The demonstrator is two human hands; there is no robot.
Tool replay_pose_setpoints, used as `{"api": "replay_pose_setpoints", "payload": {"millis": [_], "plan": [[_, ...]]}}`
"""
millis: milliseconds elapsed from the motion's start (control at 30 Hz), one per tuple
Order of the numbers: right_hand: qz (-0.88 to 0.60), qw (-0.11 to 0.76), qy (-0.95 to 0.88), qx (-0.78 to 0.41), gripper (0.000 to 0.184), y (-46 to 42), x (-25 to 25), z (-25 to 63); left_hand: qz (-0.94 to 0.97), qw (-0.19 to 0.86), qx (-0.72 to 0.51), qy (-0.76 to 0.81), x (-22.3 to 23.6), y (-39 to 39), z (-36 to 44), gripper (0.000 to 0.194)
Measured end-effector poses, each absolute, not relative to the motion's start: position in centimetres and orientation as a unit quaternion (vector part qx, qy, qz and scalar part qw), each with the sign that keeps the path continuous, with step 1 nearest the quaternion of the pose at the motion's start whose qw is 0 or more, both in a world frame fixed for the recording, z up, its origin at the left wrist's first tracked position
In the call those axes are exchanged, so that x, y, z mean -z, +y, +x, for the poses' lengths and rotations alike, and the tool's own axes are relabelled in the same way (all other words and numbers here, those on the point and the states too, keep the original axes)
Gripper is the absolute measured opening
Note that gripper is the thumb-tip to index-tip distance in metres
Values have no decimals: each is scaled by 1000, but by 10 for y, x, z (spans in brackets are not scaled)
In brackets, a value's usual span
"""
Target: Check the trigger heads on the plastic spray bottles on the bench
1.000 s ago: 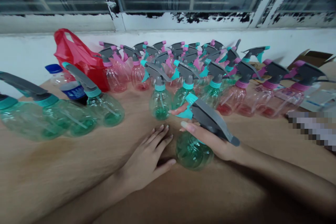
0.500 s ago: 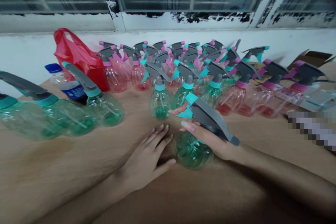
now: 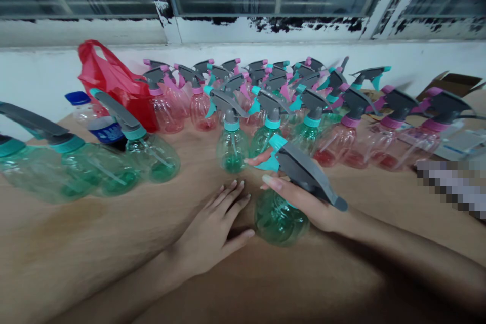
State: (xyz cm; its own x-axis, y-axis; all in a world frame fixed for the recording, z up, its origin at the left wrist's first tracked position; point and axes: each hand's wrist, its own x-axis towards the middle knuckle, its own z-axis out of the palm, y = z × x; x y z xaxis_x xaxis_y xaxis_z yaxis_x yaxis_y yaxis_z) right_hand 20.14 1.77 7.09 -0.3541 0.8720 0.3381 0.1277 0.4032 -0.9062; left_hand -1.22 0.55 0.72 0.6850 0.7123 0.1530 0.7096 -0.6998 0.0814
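Observation:
My right hand [image 3: 299, 195] grips a green spray bottle [image 3: 279, 220] by its neck, under the grey and teal spray head. Its index finger reaches to the teal trigger, and the thumb lies along the near side. The bottle stands close to the tabletop; whether its base touches cannot be made out. Left of it, my left hand [image 3: 212, 233] lies flat on the wooden table [image 3: 152, 243], fingers spread, holding nothing. Just beyond my hands stands another green spray bottle [image 3: 232, 149], upright at the front of a large group.
Pink spray bottles [image 3: 391, 147] stand at the right, with several more behind. Other green spray bottles [image 3: 152, 159] are at the left, near a blue-capped drink bottle [image 3: 104, 129] and a red plastic bag [image 3: 114, 86]. An open cardboard box [image 3: 451, 86] sits far right, by the wall.

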Motion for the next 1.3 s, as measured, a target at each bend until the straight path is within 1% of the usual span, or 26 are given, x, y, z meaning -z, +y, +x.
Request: {"api": "replay_pose_setpoints", "payload": {"millis": [133,233,400,467,567,633,900,1067,1133,1300], "plan": [[-342,449,-714,-414,25,18,-72,202,917,22,-95,386,-9,5,-12,62],[-349,449,-722,-394,15,17,-76,204,916,33,-98,388,-11,5,-11,63],[-368,420,-742,-370,9,15,-82,207,917,36,-90,387,-13,5,-11,63],[-360,429,-740,-372,11,15,-81,206,917,35,-96,387,-13,5,-11,63],[-354,439,-723,-398,25,16,-78,205,917,40,-93,387,-12,5,-11,62],[-354,442,-717,-406,30,17,-75,205,916,43,-90,388,-11,5,-10,62],[-369,458,-711,-386,36,12,-77,203,916,42,-80,391,-14,6,-10,61],[-371,455,-716,-379,42,13,-76,202,915,19,-113,387,-8,4,-12,63],[-362,461,-725,-361,42,14,-73,203,915,3,-120,385,-8,4,-12,61],[-352,464,-740,-337,34,14,-68,208,917,-12,-115,382,-8,5,-12,59]]}}
